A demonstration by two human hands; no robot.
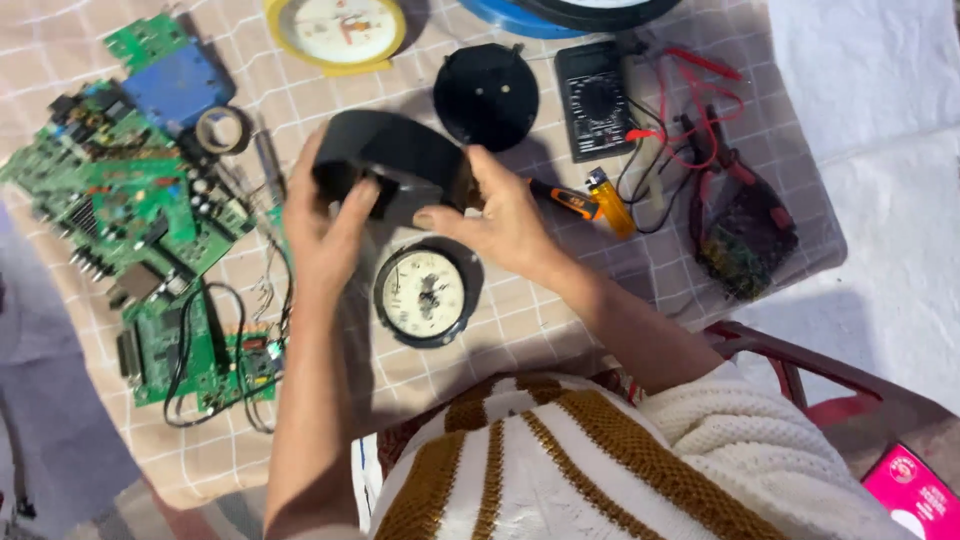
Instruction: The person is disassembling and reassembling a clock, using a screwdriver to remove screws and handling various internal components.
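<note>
My left hand (pixel 325 225) and my right hand (pixel 500 215) together hold a black round clock casing (pixel 395 160) tilted on edge above the checked cloth. My left thumb and fingers wrap its left rim, my right fingers pinch its right side. Just below it on the cloth lies a round clock dial (pixel 422 295) with a pale face in a black ring. A black round back cover (pixel 486 95) lies beyond the casing.
Green circuit boards (pixel 130 215) with wires cover the left of the cloth. A yellow clock (pixel 335 30), a tape roll (pixel 222 130), a black multimeter (pixel 595 100) with red leads, an orange-handled screwdriver (pixel 565 200), a yellow lighter (pixel 612 205) and a small board (pixel 745 240) lie around.
</note>
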